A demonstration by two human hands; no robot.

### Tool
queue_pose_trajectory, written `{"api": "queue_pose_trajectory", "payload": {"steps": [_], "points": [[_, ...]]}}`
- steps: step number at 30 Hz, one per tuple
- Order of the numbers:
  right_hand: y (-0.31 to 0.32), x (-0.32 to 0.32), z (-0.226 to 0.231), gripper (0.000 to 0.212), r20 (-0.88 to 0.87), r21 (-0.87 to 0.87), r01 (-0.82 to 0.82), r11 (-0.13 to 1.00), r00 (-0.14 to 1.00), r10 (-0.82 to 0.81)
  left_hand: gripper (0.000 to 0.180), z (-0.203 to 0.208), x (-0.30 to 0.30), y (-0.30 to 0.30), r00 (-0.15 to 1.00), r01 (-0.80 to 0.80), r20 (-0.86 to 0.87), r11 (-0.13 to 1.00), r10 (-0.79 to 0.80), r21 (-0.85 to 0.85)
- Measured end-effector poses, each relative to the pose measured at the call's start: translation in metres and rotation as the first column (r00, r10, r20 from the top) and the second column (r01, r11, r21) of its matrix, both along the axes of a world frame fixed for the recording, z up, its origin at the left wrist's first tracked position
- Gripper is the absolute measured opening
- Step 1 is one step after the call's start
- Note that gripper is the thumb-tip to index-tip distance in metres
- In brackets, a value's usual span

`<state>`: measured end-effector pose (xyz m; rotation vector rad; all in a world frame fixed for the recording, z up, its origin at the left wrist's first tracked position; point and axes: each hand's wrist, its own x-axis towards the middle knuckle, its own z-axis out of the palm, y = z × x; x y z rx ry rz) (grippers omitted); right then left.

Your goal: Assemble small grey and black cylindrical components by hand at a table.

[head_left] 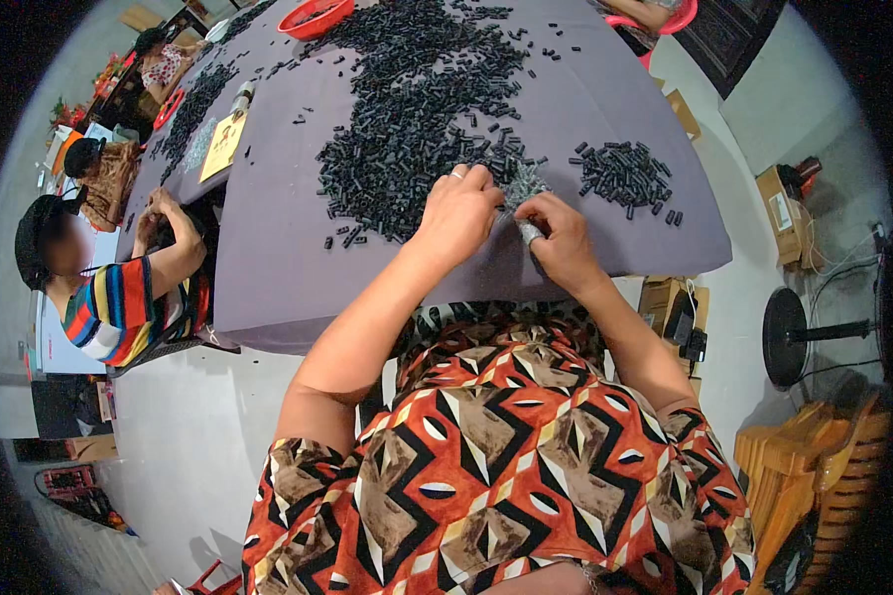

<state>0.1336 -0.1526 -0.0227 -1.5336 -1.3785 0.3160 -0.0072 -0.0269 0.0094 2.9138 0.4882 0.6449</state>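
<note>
Beyond my left hand [460, 210] and right hand [564, 241] lie grey pieces [526, 182]
Fingers [478, 178] curled; clamped or not, I cannot tell

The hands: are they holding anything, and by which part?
Can't tell: the left hand and right hand, by the silvery pile, hide whatever they may hold.

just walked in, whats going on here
The person's left hand and right hand are close together at a small silvery heap; whatever they hold is too small to tell. A large pile of black pieces spreads beyond, with a smaller black pile to the right. Someone in a striped top sits at left.
</note>
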Motion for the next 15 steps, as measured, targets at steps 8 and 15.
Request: {"api": "queue_pose_trajectory", "payload": {"steps": [8,15], "points": [[-0.001,0.000,-0.002,0.020,-0.051,-0.001,0.008,1.000,0.999,-0.008,0.017,0.003,-0.012,0.004,0.983,0.013,0.181,0.986,0.017,-0.165],[0.000,0.002,-0.003,0.017,-0.130,0.053,-0.002,0.999,0.991,0.009,0.013,0.008,-0.036,-0.018,0.948,0.043,0.197,0.515,0.248,-0.856]]}}
